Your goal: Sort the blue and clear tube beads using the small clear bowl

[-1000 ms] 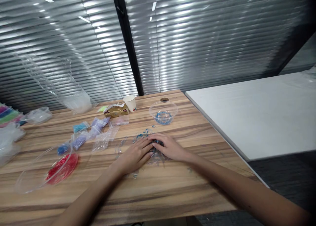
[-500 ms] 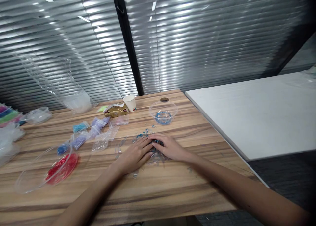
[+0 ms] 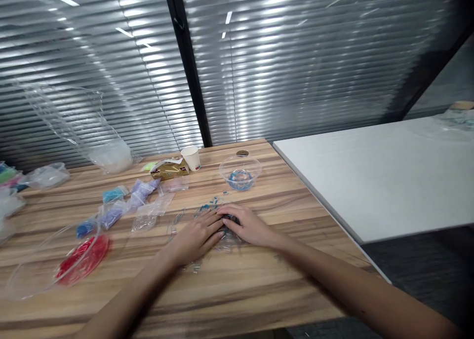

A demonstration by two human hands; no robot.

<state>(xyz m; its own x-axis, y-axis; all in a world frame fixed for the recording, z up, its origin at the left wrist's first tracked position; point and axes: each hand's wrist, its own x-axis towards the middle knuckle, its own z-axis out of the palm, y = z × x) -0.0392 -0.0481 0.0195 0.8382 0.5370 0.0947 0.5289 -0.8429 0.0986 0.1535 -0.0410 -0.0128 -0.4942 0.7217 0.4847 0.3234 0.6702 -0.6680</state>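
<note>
Head view: the left hand (image 3: 196, 235) and right hand (image 3: 250, 224) meet, fingers drawn close, over small clear and blue plastic pieces (image 3: 226, 244) lying at mixed angles beneath and beside both; whether they grip any cannot be told. Beyond sits a round clear plastic bowl (image 3: 226, 177).

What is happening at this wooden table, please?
A person has the left hand and the right hand together over a scatter of small clear and blue pieces on the wooden table. What the fingers grip, if anything, is hidden. Beyond the hands stands a clear bowl with blue pieces in it; a clear bowl with red contents is at the left.
</note>
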